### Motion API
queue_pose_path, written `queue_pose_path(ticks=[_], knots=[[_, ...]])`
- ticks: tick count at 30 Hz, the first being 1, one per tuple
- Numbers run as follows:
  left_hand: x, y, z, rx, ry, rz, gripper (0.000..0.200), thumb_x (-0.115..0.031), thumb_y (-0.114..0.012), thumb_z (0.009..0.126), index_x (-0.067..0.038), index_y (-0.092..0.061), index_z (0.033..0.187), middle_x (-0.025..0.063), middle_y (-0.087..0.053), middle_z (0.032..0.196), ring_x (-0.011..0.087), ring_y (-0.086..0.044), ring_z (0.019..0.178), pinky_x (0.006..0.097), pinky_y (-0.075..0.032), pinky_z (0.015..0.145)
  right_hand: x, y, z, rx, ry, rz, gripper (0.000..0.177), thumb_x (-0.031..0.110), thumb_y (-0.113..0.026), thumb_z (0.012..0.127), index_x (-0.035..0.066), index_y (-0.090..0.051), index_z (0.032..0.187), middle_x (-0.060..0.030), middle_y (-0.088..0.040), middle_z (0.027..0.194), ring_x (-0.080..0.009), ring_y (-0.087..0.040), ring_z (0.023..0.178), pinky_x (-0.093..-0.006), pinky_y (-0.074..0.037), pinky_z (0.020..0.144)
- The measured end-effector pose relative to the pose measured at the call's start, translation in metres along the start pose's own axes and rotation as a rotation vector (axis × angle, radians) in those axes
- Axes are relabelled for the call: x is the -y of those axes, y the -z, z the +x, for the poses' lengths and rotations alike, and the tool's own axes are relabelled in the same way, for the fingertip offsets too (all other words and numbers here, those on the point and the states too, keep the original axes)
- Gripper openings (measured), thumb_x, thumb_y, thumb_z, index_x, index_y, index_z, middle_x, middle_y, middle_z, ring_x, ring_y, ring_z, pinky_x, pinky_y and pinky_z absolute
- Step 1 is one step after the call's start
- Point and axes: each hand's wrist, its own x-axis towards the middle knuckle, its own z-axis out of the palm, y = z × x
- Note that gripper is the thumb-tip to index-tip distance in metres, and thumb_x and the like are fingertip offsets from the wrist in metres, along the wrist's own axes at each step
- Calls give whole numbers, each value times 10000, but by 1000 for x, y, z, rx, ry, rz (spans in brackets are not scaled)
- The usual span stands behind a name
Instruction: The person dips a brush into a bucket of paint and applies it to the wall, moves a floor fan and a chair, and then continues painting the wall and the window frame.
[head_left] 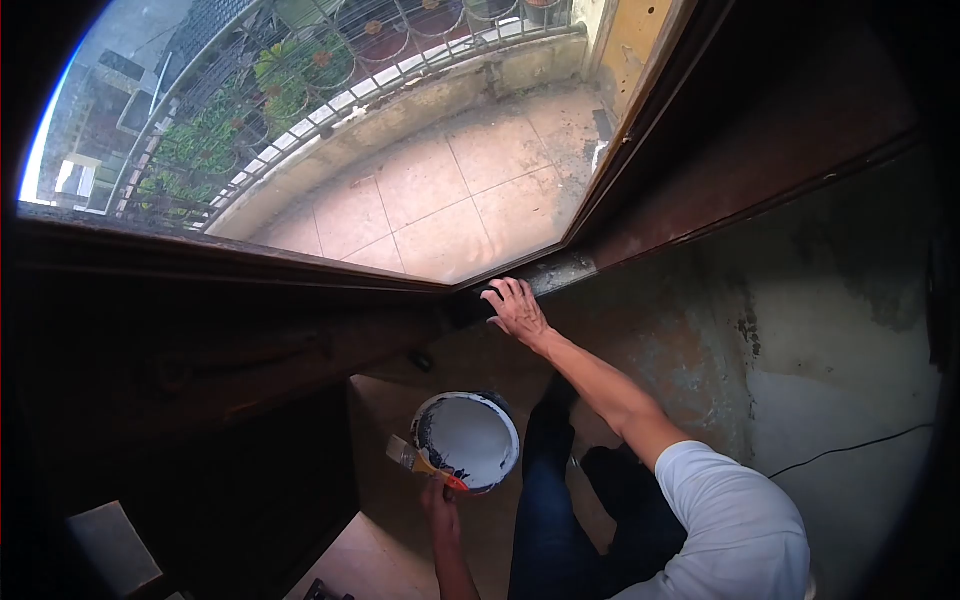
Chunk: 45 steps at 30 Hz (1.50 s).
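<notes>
A paint bucket (468, 440), pale inside with dark smears around its rim, is low in front of my body. My left hand (441, 503) is closed at the bucket's near rim. It holds a paintbrush (425, 466) with an orange-red handle, lying across the rim with its bristles pointing out to the left. Whether the same fingers also grip the bucket is hidden. My right hand (520, 313) reaches forward to the dark lower window frame (495, 283). Its fingers are apart and touch or nearly touch the frame; I see nothing held in them.
Behind the glass lies a tiled balcony (440, 200) with a curved metal railing (300, 130) and plants. A dark wooden panel (200, 350) stands on the left. The wall (830, 390) on the right is stained, and a thin black cable (850, 445) runs along it.
</notes>
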Motion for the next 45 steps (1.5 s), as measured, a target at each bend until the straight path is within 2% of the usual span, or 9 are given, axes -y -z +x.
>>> queue_pose_path(ticks=[9, 17, 27, 31, 35, 37, 41, 43, 45], knots=[[-9, -8, -1, -29, -39, 84, 291, -288, -630, 1095, -19, -741, 1077, -73, -517, 807, 43, -383, 722, 264, -305, 662, 1, 8, 4, -10, -34, 69, 663, 193, -917, 726, 125, -582, 1293, -129, -536, 1330, -339, -525, 1292, -502, -428, 1099], [11, 5, -7, -70, -5, 83, 287, -266, -624, 1092, -1, -733, 1091, -73, -471, 783, 50, -373, 702, 267, -304, 639, -15, 16, -12, -36, -55, 119, 741, 154, -946, 672, 119, -568, 1309, -153, -525, 1406, -365, -518, 1341, -496, -444, 1133], [16, 13, -7, -63, 34, 82, 302, -266, -615, 1099, 14, -727, 1093, -62, -465, 775, 55, -381, 696, 268, -317, 640, -16, 25, -16, -44, -31, 128, 720, 143, -917, 718, 121, -578, 1353, -149, -515, 1423, -368, -496, 1374, -491, -412, 1175], [21, -8, -13, 1, -9, 113, 311, -275, -605, 1106, 5, -739, 1103, -70, -460, 770, 49, -381, 692, 270, -310, 614, 5, 57, -66, 27, -63, 163, 699, 178, -909, 737, 116, -577, 1348, -141, -513, 1417, -361, -482, 1388, -496, -369, 1205], [-5, -15, -10, 137, 39, 201, 324, -276, -594, 1114, 8, -749, 1104, -87, -433, 743, 29, -369, 659, 261, -288, 580, 47, 109, -147, 53, -204, 181, 677, 154, -885, 790, 124, -547, 1375, -142, -517, 1411, -382, -517, 1358, -494, -446, 1143], [-23, -34, -27, 201, 58, 276, 325, -277, -595, 1116, 7, -753, 1094, -97, -412, 728, 14, -353, 635, 246, -269, 570, 62, 141, -204, 169, -443, 281, 635, 164, -854, 840, 126, -537, 1389, -147, -516, 1383, -395, -557, 1313, -499, -490, 1090], [-56, -56, -45, 398, 73, 418, 315, -287, -614, 1108, -9, -762, 1083, -96, -450, 735, 5, -348, 617, 218, -253, 554, 103, 222, -299, 136, -694, 273, 598, 177, -802, 901, 129, -510, 1421, -161, -507, 1381, -410, -585, 1277, -503, -513, 1052], [-75, -76, -59, 455, 24, 442, 309, -287, -616, 1107, -16, -763, 1078, -95, -469, 738, 6, -347, 607, 211, -255, 542, 128, 270, -337, 223, -990, 290, 573, 182, -750, 943, 118, -482, 1446, -184, -501, 1397, -422, -582, 1280, -507, -506, 1059], [-103, -90, -71, 571, 26, 497, 307, -297, -622, 1104, -25, -760, 1065, -98, -466, 738, 9, -344, 602, 208, -244, 530, 162, 294, -371, 118, -1131, 225, 566, 188, -732, 959, 120, -465, 1454, -196, -507, 1386, -427, -582, 1269, -516, -506, 1049]])
